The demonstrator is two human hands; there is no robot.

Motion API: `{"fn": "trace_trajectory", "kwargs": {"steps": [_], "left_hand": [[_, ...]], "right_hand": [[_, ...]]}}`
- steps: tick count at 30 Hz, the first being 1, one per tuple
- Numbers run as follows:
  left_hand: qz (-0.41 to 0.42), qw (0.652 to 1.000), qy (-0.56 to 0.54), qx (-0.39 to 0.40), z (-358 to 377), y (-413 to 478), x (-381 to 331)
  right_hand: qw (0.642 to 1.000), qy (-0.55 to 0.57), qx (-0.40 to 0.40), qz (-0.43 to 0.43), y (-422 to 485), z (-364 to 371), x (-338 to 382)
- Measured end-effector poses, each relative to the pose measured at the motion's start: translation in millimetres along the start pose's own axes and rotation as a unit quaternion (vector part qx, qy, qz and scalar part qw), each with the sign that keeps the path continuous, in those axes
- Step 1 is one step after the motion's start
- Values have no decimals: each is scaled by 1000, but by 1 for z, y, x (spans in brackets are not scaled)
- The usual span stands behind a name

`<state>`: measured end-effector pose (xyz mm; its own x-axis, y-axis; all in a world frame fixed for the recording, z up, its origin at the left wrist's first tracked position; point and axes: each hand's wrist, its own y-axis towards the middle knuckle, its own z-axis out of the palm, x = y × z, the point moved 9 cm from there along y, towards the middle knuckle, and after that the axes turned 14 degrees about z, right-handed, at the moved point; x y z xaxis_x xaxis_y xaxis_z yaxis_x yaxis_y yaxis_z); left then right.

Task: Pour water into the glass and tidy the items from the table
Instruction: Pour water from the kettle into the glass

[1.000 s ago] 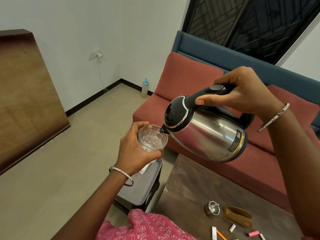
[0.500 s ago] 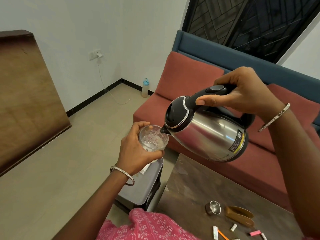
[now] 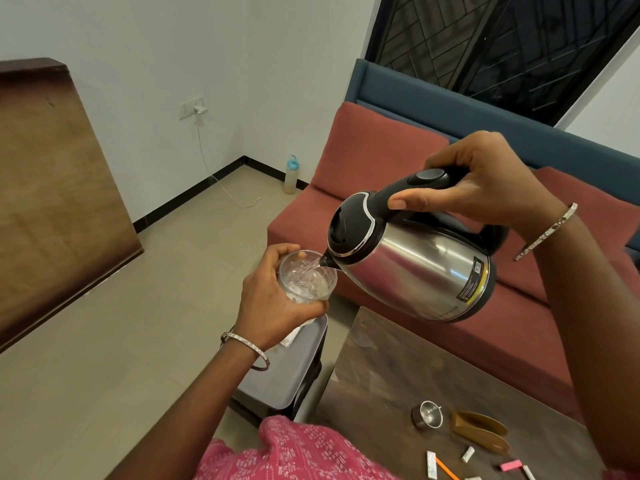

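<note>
My right hand [image 3: 485, 188] grips the black handle of a steel kettle [image 3: 415, 268], tilted with its spout over a clear glass [image 3: 306, 280]. Water runs from the spout into the glass. My left hand [image 3: 268, 303] holds the glass from the left side, in the air beside the table's left end. On the brown table [image 3: 377, 372] lie a small steel strainer [image 3: 427, 414], a brown wooden holder [image 3: 479, 431], a pink eraser [image 3: 511, 464], an orange pencil [image 3: 446, 468] and several small white pieces.
A grey tray [image 3: 287, 375] on a dark stand sits below the glass, left of the table. A red and blue sofa [image 3: 381, 157] runs behind. A bottle [image 3: 291, 174] stands on the floor by the wall. A wooden panel [image 3: 52, 188] leans at left.
Kettle and glass stay almost still while the pouring goes on. The view has shifted very slightly.
</note>
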<state>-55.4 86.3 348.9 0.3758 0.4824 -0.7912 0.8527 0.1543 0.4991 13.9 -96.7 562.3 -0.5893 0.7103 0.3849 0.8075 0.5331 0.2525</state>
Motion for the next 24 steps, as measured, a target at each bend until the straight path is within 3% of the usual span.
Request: {"fn": "trace_trajectory", "kwargs": {"steps": [24], "left_hand": [[-9,1000,-2,-10,-8,-1,12]], "right_hand": [[1000,-7,-4,-3,5,3,6]]}}
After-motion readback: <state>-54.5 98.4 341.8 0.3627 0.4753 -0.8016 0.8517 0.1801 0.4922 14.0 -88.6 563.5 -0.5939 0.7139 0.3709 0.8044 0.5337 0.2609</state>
